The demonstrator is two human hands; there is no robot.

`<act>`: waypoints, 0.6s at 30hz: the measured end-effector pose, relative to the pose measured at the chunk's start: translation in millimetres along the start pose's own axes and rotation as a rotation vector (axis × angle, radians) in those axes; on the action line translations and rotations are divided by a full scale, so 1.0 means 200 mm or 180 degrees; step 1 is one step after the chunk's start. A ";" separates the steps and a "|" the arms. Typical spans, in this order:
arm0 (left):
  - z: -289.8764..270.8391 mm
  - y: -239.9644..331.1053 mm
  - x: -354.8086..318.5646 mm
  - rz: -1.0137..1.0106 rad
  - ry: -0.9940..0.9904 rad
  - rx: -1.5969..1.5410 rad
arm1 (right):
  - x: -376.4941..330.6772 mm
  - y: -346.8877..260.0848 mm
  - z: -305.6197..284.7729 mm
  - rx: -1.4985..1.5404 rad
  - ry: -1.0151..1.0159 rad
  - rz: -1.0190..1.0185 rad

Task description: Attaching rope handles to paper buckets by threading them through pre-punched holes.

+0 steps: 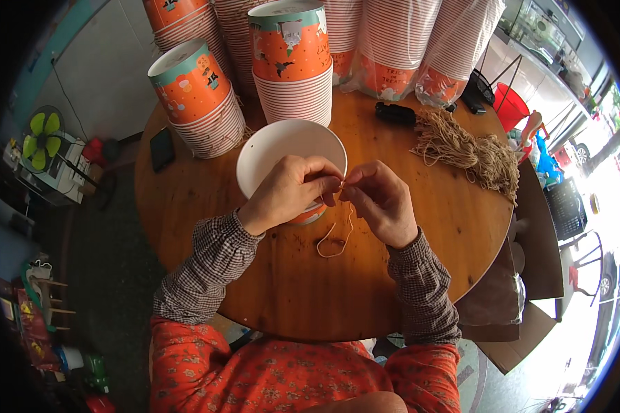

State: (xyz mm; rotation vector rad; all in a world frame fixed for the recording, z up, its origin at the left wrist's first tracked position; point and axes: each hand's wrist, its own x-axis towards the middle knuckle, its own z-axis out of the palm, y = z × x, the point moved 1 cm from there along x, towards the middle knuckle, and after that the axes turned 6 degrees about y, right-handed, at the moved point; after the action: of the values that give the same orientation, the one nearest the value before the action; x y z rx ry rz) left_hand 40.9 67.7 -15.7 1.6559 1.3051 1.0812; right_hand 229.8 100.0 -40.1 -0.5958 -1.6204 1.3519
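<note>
A paper bucket [262, 148] with a white inside and an orange outer wall stands on the round wooden table [289, 282], its mouth tilted toward me. Over its right rim my left hand [293, 186] and my right hand [380, 199] meet, fingertips pinched together on a thin tan string [349, 234]. The string's loose part hangs below the fingers and curls near the tabletop. Fingers hide the spot where the string meets the bucket, so I cannot tell whether it is fastened there.
Nested stacks of orange buckets [293, 55] stand along the far side, some wrapped in clear plastic [393, 48]. A bundle of tan strings [468, 151] lies at the right with a black object [395, 112] at its end. A dark phone [162, 150] rests at the left edge.
</note>
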 end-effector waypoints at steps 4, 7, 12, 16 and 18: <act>0.02 0.02 -0.01 0.0308 -0.0205 0.0156 | 0.00 0.01 -0.01 -0.0010 -0.0042 -0.0182; 0.04 0.03 0.00 0.0430 -0.0270 0.0392 | 0.00 0.01 -0.02 0.0047 -0.0012 -0.0180; 0.04 -0.01 0.02 0.0679 -0.0277 0.0563 | 0.04 0.02 -0.07 0.0072 0.0288 -0.0040; 0.01 -0.01 0.07 -0.0100 -0.0281 -0.0386 | 0.05 0.04 -0.10 -0.0825 0.0784 -0.0353; 0.00 -0.01 0.09 -0.0424 -0.0256 -0.0690 | 0.04 0.06 -0.08 -0.1131 0.0630 -0.0749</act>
State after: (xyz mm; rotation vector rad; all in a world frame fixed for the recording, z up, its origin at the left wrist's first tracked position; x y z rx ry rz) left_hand 41.6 85.2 -14.3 1.4175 1.1844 1.0272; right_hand 238.2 118.3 -48.4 -0.6984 -1.7168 0.8134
